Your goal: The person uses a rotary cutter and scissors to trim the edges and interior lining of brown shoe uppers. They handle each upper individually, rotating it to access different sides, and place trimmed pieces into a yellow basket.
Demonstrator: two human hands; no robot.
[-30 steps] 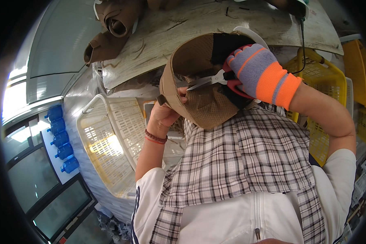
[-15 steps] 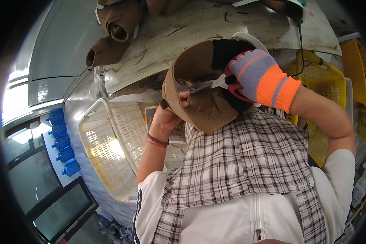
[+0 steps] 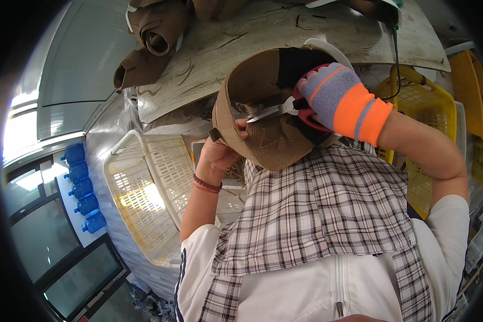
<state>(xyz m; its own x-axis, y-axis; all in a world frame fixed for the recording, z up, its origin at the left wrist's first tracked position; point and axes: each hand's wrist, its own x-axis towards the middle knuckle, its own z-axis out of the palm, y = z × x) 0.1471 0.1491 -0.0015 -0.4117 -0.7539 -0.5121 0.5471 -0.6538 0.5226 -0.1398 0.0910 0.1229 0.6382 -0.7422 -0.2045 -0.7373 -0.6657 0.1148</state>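
A brown cap with a black inner panel is held upside down in front of my chest, its hollow side up. My bare left hand grips its left edge, thumb inside and the other fingers hidden beneath. In a grey and orange knit glove, my right hand is closed around the red handles of a pair of scissors. The blades reach into the cap and point toward my left thumb, their tips by the edge. Part of a white curved piece shows behind the cap.
Beyond the cap stands a worn worktable with rolled brown pieces at its far left. A white plastic basket sits on the left, a yellow crate on the right. A dark cord hangs over the table edge.
The cap and both hands have shifted slightly upward. My right hand has moved a little left with the scissors, and the blades appear closer together.
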